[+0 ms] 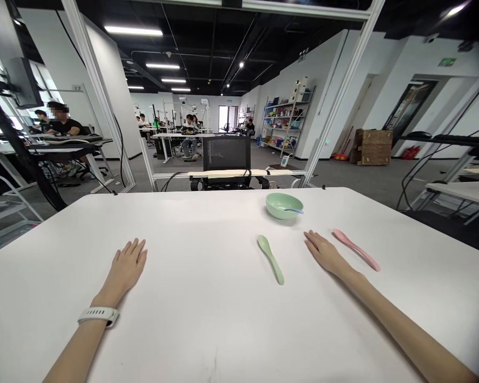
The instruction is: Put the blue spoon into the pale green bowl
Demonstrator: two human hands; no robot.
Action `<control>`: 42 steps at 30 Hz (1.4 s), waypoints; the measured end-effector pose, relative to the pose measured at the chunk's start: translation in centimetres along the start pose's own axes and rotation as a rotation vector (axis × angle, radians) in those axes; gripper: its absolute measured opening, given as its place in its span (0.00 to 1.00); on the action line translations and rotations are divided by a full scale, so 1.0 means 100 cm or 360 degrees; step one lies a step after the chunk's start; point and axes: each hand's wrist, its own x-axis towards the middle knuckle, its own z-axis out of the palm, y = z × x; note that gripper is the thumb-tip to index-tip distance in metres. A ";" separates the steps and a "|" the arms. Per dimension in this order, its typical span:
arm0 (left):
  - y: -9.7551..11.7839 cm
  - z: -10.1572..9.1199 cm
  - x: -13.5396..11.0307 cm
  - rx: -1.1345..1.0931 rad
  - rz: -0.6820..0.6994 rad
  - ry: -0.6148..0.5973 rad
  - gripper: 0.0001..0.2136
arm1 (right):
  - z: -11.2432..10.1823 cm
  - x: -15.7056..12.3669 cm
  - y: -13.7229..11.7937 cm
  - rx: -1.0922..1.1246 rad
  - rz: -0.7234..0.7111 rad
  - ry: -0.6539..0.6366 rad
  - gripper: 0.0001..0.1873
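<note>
My left hand lies palm down on the left of the white table, fingers stretched out and nothing in them. On the right, my right hand rests low over the tabletop with its fingers extended, also holding nothing. It is between a green spoon on its left and a pink spoon on its right, touching neither. Beyond it stands a green bowl. A blue spoon leans in the bowl, its handle at the right rim; its other end is hard to make out.
The white table fills the foreground. An aluminium frame rises around its far edge, with a black office chair behind it. A monitor hangs at upper left. Other people sit at desks farther back.
</note>
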 end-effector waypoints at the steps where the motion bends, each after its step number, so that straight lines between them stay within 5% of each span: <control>1: 0.000 0.000 0.000 0.0005 -0.0007 0.0001 0.37 | 0.001 0.002 0.002 0.0011 -0.0016 0.0006 0.30; 7: -0.001 0.002 0.001 0.0035 0.0007 0.0005 0.37 | -0.023 0.035 0.005 -0.0008 -0.0040 0.0272 0.30; 11: -0.003 0.002 0.001 0.0027 0.0017 0.0010 0.37 | -0.055 0.076 -0.017 -0.0130 -0.0101 0.0325 0.28; 18: -0.002 0.002 0.001 0.0007 0.0016 -0.0006 0.36 | -0.079 0.135 -0.080 -0.0501 0.0009 -0.0149 0.23; 27: 0.000 0.000 0.000 0.0027 -0.0007 -0.0014 0.34 | -0.068 0.157 -0.107 -0.0500 0.0202 -0.0340 0.10; 34: 0.002 -0.001 -0.001 0.0037 -0.0023 -0.0037 0.35 | -0.085 0.122 -0.101 -0.0228 0.0159 -0.0048 0.19; 38: 0.000 0.001 0.000 0.0013 0.0010 0.0013 0.36 | -0.084 0.060 -0.085 0.0043 0.0145 0.0118 0.20; 42: -0.001 0.000 0.000 0.0006 -0.0012 -0.0044 0.38 | -0.066 -0.006 -0.079 0.0098 0.0199 -0.0059 0.15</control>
